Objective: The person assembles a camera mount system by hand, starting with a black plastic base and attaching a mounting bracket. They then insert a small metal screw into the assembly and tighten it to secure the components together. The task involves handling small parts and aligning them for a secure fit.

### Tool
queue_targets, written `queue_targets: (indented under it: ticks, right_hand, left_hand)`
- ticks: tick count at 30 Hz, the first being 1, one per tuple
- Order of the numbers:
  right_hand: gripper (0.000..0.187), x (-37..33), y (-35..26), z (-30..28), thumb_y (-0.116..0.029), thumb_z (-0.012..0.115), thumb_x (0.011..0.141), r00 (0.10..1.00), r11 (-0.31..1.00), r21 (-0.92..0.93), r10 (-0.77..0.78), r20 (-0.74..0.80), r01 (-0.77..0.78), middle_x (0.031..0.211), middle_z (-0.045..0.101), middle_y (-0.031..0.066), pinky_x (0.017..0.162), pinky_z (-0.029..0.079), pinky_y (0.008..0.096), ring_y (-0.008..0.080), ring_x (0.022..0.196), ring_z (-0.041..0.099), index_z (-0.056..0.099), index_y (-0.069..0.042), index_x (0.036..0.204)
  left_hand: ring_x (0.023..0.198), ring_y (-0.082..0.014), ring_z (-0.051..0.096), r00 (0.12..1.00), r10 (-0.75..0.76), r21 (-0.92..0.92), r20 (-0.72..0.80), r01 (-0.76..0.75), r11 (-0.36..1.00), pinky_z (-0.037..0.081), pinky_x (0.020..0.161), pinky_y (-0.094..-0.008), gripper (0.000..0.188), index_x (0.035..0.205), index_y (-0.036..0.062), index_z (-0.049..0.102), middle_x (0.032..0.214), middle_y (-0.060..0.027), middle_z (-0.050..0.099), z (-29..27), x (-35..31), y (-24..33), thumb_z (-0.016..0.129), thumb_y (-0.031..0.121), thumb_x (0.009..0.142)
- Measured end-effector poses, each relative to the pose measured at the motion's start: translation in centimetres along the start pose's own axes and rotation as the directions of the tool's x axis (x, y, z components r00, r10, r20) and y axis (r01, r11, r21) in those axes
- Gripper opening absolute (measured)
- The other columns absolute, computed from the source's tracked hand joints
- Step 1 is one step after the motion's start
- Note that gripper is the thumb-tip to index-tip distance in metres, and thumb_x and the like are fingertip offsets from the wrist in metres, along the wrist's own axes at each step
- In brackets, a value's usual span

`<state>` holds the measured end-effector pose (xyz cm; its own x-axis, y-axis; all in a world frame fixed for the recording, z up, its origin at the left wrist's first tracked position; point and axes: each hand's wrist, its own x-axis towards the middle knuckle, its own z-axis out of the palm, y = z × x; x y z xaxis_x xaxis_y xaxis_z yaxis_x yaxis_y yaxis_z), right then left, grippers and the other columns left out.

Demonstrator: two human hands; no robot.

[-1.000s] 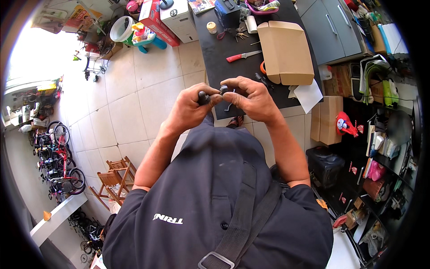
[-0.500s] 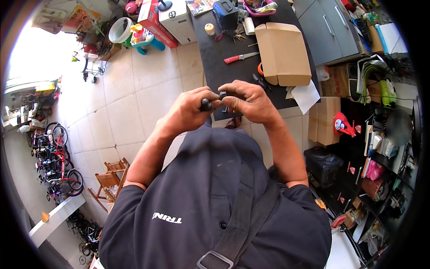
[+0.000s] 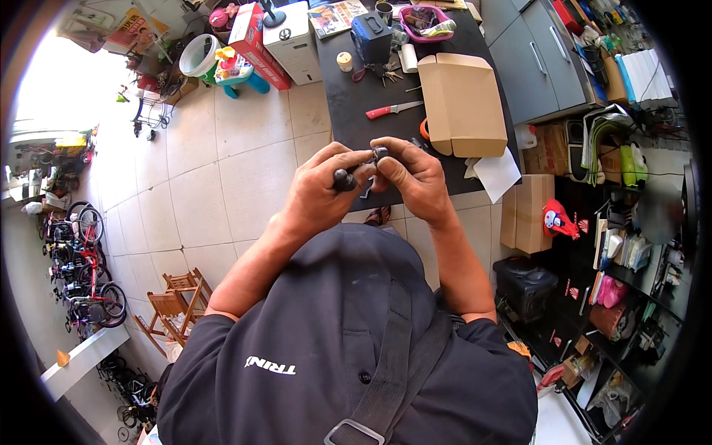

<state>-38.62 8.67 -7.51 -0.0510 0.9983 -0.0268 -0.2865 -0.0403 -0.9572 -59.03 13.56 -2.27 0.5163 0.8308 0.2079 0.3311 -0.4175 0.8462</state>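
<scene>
Both my hands meet in front of my chest, at the near edge of the black table (image 3: 352, 132). My left hand (image 3: 315, 185) is closed round a tool with a rounded black handle (image 3: 343, 180); its working end is hidden by the fingers, so I cannot tell its kind. Between the thumb and fingers of my right hand (image 3: 419, 182) is a small black part (image 3: 380, 153). The left fingertips touch or nearly touch that part. On the table beyond lie a red-handled knife (image 3: 393, 110) and an open cardboard box (image 3: 463, 100).
An orange ring-shaped thing (image 3: 424, 129) and white paper (image 3: 498, 176) lie beside the box. Farther back are keys (image 3: 391, 76), a blue-black case (image 3: 371, 38) and a pink basket (image 3: 428, 24). Wooden chairs (image 3: 174, 304) and bicycles (image 3: 93, 274) stand left; a carton (image 3: 528, 215) sits right.
The small black part shows more clearly between my fingertips, and the left fingers have come closer to it. The whole view has shifted slightly.
</scene>
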Motion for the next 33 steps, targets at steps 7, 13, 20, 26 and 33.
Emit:
queue_targets:
  ticks: [7,13,20,26,33]
  right_hand:
    - [0.033,0.0,-1.6,0.5,-0.013,0.074,0.105,0.997,0.991,-0.113,0.073,-0.026,-0.075,0.102,0.074,0.0037,0.069,0.055,0.0236,0.0065,0.079,0.064,0.069,0.003,0.134]
    - [0.034,0.0,-1.5,0.2,-0.011,0.074,0.104,1.000,0.968,-0.249,0.010,-0.025,-0.016,0.096,0.072,0.0010,0.067,0.053,0.0226,0.0052,0.075,0.061,0.069,0.003,0.134]
    - [0.037,0.1,-0.5,0.4,-0.015,0.074,0.105,0.994,0.994,-0.029,0.101,-0.044,-0.102,0.100,0.074,0.0013,0.069,0.053,0.0219,0.0054,0.077,0.062,0.069,0.002,0.137]
    - [0.046,1.0,-2.8,-0.9,-0.010,0.078,0.102,0.985,0.987,-0.030,0.157,0.072,-0.155,0.108,0.072,0.0021,0.075,0.054,0.0227,0.0061,0.084,0.062,0.065,0.003,0.143]
    - [0.061,1.0,-1.9,-1.5,-0.011,0.081,0.098,0.967,0.972,-0.073,0.230,0.108,-0.223,0.107,0.071,0.0042,0.079,0.055,0.0253,0.0083,0.093,0.066,0.056,0.002,0.152]
  left_hand:
    - [0.077,-0.0220,0.070,0.995,0.104,-0.042,0.002,-0.104,0.994,0.055,0.068,-0.0348,0.019,0.118,-0.0014,0.076,0.092,-0.0124,0.070,0.0,0.1,-0.9,0.074,0.003,0.099]
    - [0.075,-0.0217,0.070,0.992,0.116,-0.066,0.040,-0.113,0.991,0.056,0.067,-0.0340,0.020,0.120,-0.0012,0.075,0.093,-0.0130,0.070,0.4,0.2,-1.8,0.074,0.002,0.099]
    - [0.078,-0.0158,0.073,0.995,-0.042,-0.221,0.089,0.061,0.973,0.058,0.068,-0.0294,0.018,0.118,-0.0031,0.074,0.097,-0.0103,0.074,0.5,0.7,-2.5,0.074,0.006,0.102]
    - [0.078,-0.0101,0.072,0.884,-0.461,-0.522,0.075,0.429,0.737,0.059,0.069,-0.0265,0.027,0.113,-0.0020,0.074,0.087,-0.0062,0.079,0.3,1.2,-2.2,0.084,0.019,0.099]
    - [0.076,-0.0109,0.071,0.840,-0.525,-0.603,0.137,0.491,0.629,0.057,0.067,-0.0267,0.033,0.113,-0.0007,0.074,0.092,-0.0067,0.078,1.1,0.5,-3.6,0.080,0.029,0.102]
